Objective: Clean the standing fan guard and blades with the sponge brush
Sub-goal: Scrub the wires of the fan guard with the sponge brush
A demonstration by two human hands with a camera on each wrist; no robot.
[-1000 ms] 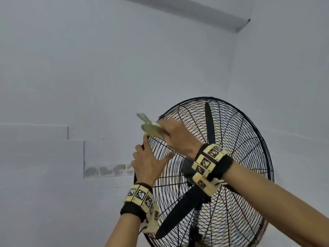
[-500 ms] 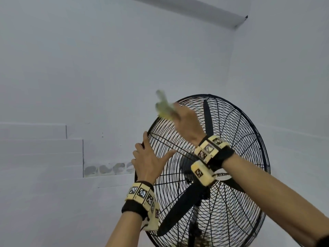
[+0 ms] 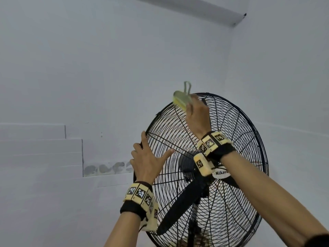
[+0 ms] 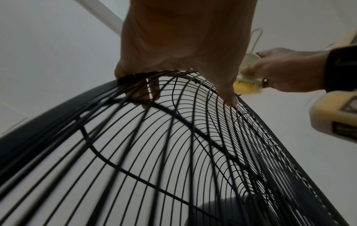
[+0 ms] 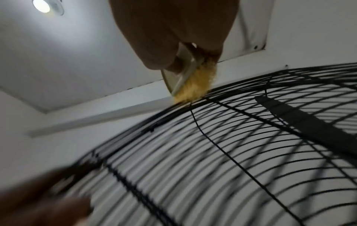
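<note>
At the left of the head view I see only pale wall [image 3: 53, 77], with a patched strip [image 3: 108, 168] low on it, just left of the fan. Next comes my left hand [image 3: 148, 161], at centre-left of the frame, on the left rim of the fan guard [image 3: 249, 122]. The left wrist view shows its fingers [image 4: 148, 91] hooked over the rim and through the wires, thumb laid along the front grille, so it grasps the guard and steadies it.

Moving right, the sponge brush [image 3: 181, 99] sits at the top of the guard, a little right of centre in the upper half of the frame. My right hand [image 3: 197, 114] grips its pale body, fingers wrapped round it and the wire loop handle standing up above. In the right wrist view the yellow bristle-like pad [image 5: 193, 90] touches the top rim wires.

Behind the grille the dark blades [image 3: 178, 209] hang untouched, one pointing up under my right hand, another down to the lower left.

I judge the step in hand to be scrubbing the guard's outer rim, near its top. The blades are not yet reached. The next move, I think, calls for running the pad on along the rim to the right, with light pressure so it doesn't snag on the wires, while the left hand holds the head from swinging.
</note>
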